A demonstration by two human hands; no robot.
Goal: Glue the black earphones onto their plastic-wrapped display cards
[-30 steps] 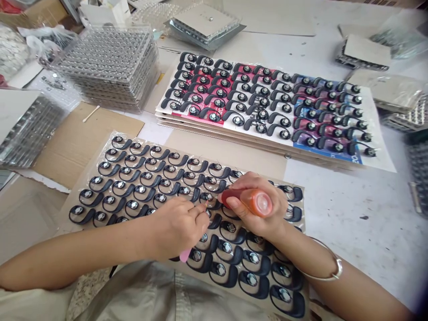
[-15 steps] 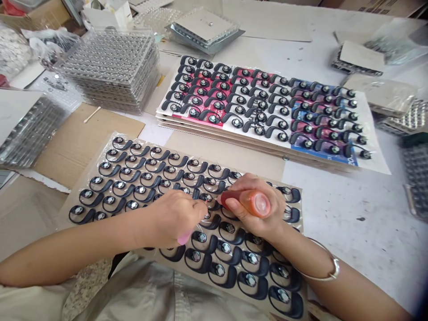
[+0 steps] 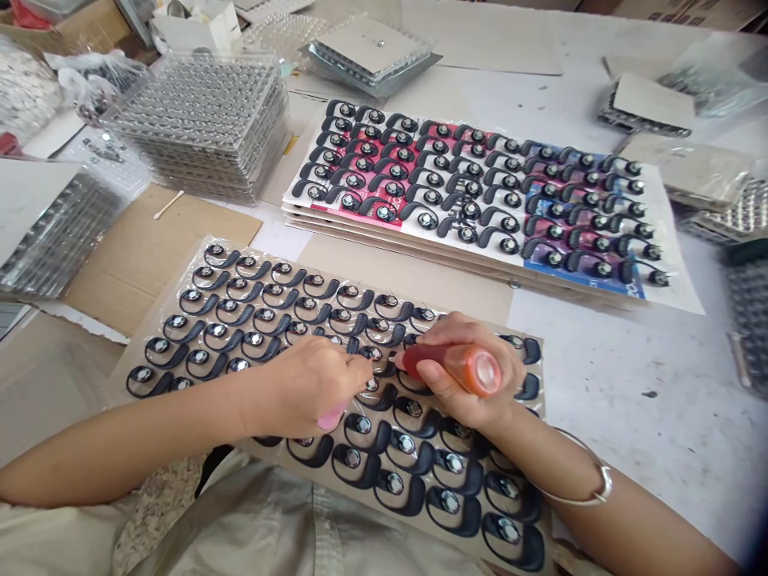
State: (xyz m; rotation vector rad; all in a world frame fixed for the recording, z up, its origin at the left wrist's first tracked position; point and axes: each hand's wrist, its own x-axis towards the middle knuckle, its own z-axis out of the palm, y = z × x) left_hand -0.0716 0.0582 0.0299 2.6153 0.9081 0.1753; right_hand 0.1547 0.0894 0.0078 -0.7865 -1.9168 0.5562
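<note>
My right hand [image 3: 474, 360] is wrapped round a small red-orange squeeze bottle [image 3: 450, 364], tipped on its side with its nozzle pointing left. The nozzle is close beside one of the black hook-shaped pieces with a shiny round centre [image 3: 372, 354]; I cannot tell if they touch. My left hand [image 3: 318, 380] is closed in a pinch just left of that piece. From under its palm sticks the pink end of a tool [image 3: 332, 416]; the rest is hidden by the fingers. Rows of such black pieces lie on a brown board [image 3: 336, 500] covered with clear film.
Behind the board lies a stack of printed sheets [image 3: 675, 272] carrying more black pieces. Stacked clear trays [image 3: 198, 120] stand at the back left, with another stack [image 3: 48, 224] at the left edge. A cotton swab [image 3: 168, 205] rests on cardboard [image 3: 120, 280].
My right hand and the bottle have shifted slightly to the right, the nozzle moving a little away from my left fingers. My left hand has barely moved.
</note>
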